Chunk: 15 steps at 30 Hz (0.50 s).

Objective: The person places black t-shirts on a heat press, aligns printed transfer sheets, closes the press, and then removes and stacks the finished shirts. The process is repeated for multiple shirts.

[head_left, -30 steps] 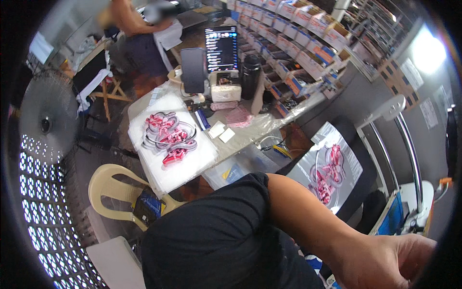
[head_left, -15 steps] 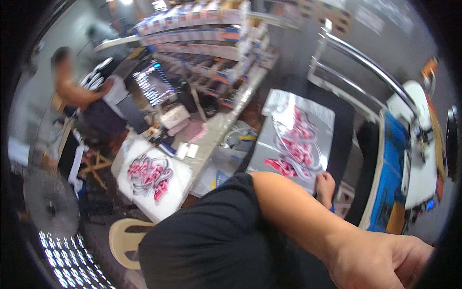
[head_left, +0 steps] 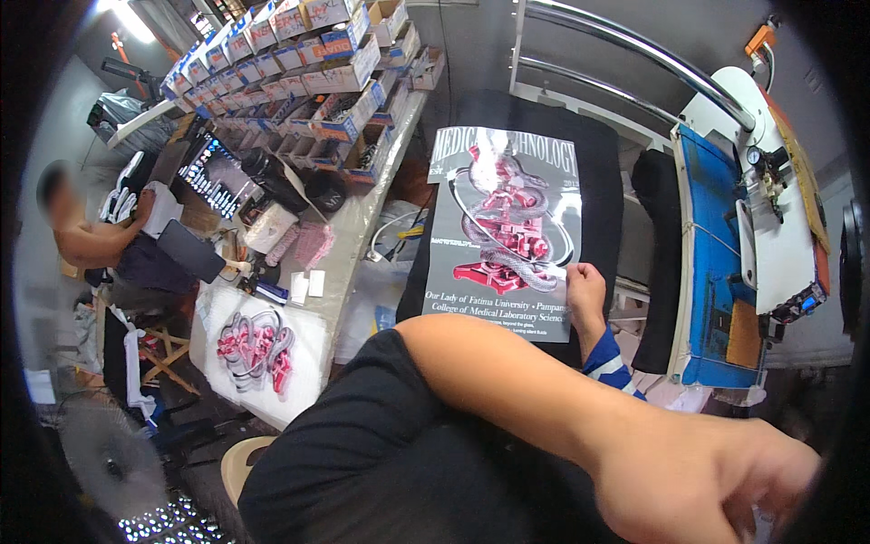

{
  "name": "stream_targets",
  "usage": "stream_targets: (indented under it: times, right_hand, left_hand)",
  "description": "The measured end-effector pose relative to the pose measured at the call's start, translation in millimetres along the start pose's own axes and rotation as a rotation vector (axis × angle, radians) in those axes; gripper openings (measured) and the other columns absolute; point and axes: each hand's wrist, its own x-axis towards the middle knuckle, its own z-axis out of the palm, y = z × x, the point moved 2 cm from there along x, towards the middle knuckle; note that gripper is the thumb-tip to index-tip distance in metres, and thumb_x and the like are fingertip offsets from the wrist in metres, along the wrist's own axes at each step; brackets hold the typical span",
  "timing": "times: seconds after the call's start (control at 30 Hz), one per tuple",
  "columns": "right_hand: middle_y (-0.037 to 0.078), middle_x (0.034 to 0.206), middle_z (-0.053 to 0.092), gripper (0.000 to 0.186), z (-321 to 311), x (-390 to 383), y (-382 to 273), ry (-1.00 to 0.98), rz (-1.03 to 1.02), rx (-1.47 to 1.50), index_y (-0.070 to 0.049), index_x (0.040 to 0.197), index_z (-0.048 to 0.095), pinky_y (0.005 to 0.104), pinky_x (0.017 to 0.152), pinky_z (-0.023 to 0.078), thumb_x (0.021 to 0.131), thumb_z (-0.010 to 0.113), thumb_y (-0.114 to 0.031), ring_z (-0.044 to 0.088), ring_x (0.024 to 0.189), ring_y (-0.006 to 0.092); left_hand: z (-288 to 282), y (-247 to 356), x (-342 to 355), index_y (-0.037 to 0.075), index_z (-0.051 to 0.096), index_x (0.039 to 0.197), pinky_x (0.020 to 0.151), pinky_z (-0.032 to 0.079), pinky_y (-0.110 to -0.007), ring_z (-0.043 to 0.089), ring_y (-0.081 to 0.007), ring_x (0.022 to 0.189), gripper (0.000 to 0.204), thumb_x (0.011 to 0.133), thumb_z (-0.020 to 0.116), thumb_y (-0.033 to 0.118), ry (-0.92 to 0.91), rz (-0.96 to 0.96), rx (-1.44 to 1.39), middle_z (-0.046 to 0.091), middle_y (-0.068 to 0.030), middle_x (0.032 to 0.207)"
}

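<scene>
A glossy printed sheet (head_left: 453,272), grey with a pink-and-silver picture of a microscope-like shape and coils, lies on black cloth (head_left: 598,199). My right hand (head_left: 587,292), with a blue, white-striped band or cuff at its wrist, is closed on the sheet's right edge near the lower corner. Across the front of my body reaches my bare left forearm, out of a black sleeve (head_left: 344,417). My left hand (head_left: 739,471) is close to the camera at the lower right, its fingers curled. What they hold, if anything, I cannot make out.
Left stands a table with a similar pink print on white sheeting (head_left: 304,381), a monitor (head_left: 217,172) and stacked cardboard boxes (head_left: 335,82). A person (head_left: 100,240) is at the far left, near a fan (head_left: 109,462). Chrome bars (head_left: 634,45) and a blue-topped frame (head_left: 711,254) stand right.
The view has swung right and steadied, so the sheet and tables appear farther left and sharper. My right hand stays at the sheet's edge; my left arm remains across the front.
</scene>
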Motion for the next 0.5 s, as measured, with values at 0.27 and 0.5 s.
stream_targets:
  times: [0.27, 0.5]
  right_hand:
    - [0.003, 0.085, 0.071, 0.019, -23.9, 32.9, 26.4, 0.164, 0.08, 0.204, 0.002, 0.099, 0.07, 0.0279, 0.067, 0.05, 0.099, 0.069, -0.017, 0.062, 0.075, 0.0092]
    - [0.015, 0.089, 0.074, 0.036, -42.4, 11.3, -29.8, 0.22, -0.17, -0.389, 0.003, 0.114, 0.069, 0.0435, 0.076, 0.055, 0.096, 0.072, -0.028, 0.07, 0.077, 0.0321]
  left_hand:
    - [-174.6, 104.7, -213.7, 0.004, 0.071, 0.115, 0.097, 0.052, -0.048, 0.065, -0.0374, 0.111, 0.041, 0.074, 0.072, -0.004, 0.412, -0.657, 2.057, 0.068, -0.0179, 0.114]
    - [-255.7, 280.4, -315.7, 0.004, 0.073, 0.102, 0.098, 0.05, -0.048, 0.063, -0.0398, 0.108, 0.02, 0.084, 0.066, 0.008, 0.804, -0.768, 2.633, 0.068, -0.0194, 0.11]
